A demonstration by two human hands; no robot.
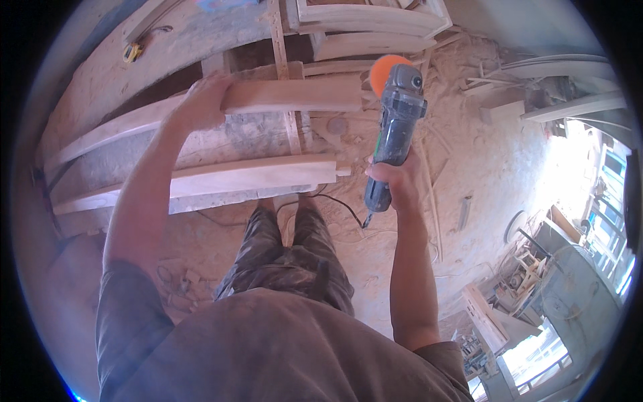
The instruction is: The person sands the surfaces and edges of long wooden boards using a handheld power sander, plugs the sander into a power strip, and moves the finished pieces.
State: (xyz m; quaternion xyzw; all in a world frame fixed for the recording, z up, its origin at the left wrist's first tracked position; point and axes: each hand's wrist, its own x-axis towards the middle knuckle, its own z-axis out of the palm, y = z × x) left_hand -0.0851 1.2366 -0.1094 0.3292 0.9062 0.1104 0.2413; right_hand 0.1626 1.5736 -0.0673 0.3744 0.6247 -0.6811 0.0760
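Observation:
My right hand (398,179) is closed round the handle of a dark angle grinder (400,120), which is held up to the right of the bench. An orange disc (384,72) is fitted at its far end, apart from the wood. A black power cord (348,206) runs from the near end toward my legs. My left hand (206,104) grips a long, pale wooden board (295,96) from above; some of its fingers are hidden. The board lies across the bench (234,137), its tenoned end pointing right. Nearer me lies a similar board (261,174), touched by neither hand.
A yellow tape measure (132,52) rests on the far-left surface. Wooden frames (372,19) stand beyond the bench. Wood scraps and dust cover the floor (462,167). Long wooden pieces (576,104) lie at far right, a machine table (579,288) at lower right.

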